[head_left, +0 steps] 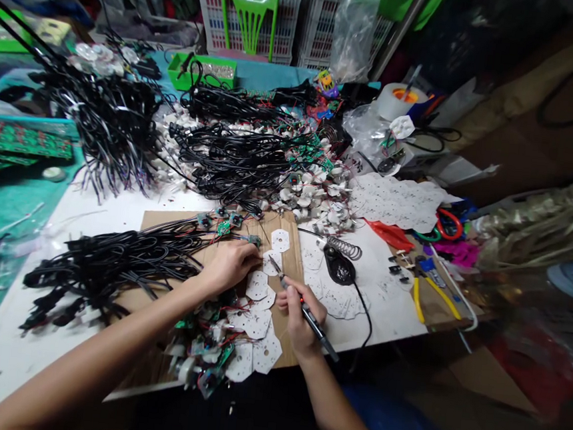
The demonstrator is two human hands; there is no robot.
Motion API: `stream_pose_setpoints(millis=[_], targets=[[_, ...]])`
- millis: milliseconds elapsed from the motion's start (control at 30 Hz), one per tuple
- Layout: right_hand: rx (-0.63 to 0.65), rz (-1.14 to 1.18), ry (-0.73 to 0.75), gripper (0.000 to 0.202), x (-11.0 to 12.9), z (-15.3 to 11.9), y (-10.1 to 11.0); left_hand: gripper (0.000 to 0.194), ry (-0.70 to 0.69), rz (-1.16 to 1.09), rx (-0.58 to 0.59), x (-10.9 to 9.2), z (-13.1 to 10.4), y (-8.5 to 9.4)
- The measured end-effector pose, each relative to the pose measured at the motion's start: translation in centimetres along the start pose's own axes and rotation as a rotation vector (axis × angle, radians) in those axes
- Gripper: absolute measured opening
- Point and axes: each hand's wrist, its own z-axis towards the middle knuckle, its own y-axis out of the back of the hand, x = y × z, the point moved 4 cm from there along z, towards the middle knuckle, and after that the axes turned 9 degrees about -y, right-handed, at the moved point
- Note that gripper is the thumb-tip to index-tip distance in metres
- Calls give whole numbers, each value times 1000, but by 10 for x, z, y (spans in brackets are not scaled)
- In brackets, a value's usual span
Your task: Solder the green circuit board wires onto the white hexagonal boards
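My right hand [303, 310] grips a slim dark soldering iron [314, 322] with a small red light on its body. Its metal tip points up and left onto one of the white hexagonal plates [271, 262] punched with small holes. Close to that plate, my left hand [232, 264] has its fingers pinched together; what they hold is hidden. A small circuit board [253, 239] lies just beyond its fingertips. More white plates [250, 322] overlap in a row on the cardboard [282, 338] below, beside wired boards and white parts [199, 354].
Black cables [127, 254] are heaped left of my hands, with more bundles [241, 157] behind. To the right are an iron stand with a coil [341, 263], yellow-handled pliers [432, 295] and stacked white sheets [398, 201]. Green circuit panels [19, 141] lie far left.
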Motion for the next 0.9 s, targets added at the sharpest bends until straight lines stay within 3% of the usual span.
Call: stream_pose_setpoints(millis=[900], targets=[[19, -121, 126, 28, 8, -3, -2, 20, 2, 202, 60, -4, 2, -5]])
